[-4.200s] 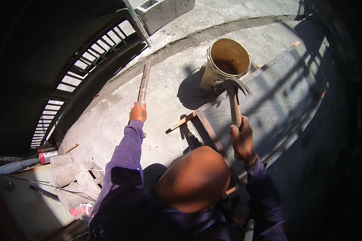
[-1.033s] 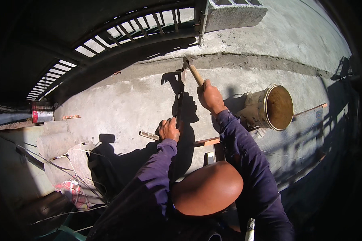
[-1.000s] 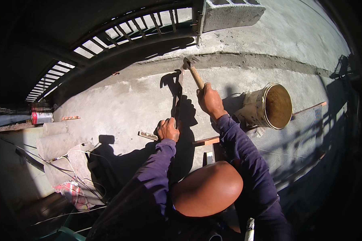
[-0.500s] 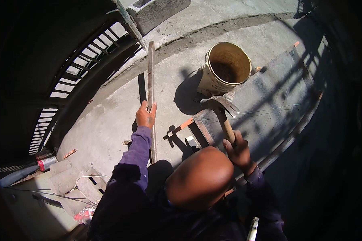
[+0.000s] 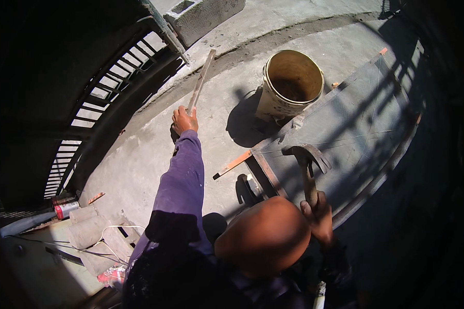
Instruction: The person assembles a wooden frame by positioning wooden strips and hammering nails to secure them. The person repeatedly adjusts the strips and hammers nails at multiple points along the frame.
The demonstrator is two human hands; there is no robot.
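Since half a sec ago the wooden stick (image 5: 201, 80) has tipped over: it stood near upright then, now it leans away w/ its far end toward the concrete block (image 5: 203, 18), and the hammer (image 5: 307, 167) sits a bit higher over the mesh. Left hand (image 5: 184, 119) is closed round the stick's lower end, arm in a purple sleeve (image 5: 180, 190) stretched out straight, well left of the bucket (image 5: 290, 82). Right hand (image 5: 318, 220) is wrapped tight on the hammer's wooden handle, claw head up, below the bucket and over the near corner of the mesh screen (image 5: 355, 129). That screen, wood-framed, lies flat on the concrete floor (image 5: 139, 165), its top-left edge just beside the bucket's base. Bucket is upright, open, dirty inside, casting a dark shadow to its left. A thin orange-tipped wood strip (image 5: 232, 165) lies on the floor below-left of the bucket, btwn the two hands. Far left of the bucket, past a dark metal gate (image 5: 103, 98), sit a red-and-white can (image 5: 66, 209) and some rubble w/ white cord.
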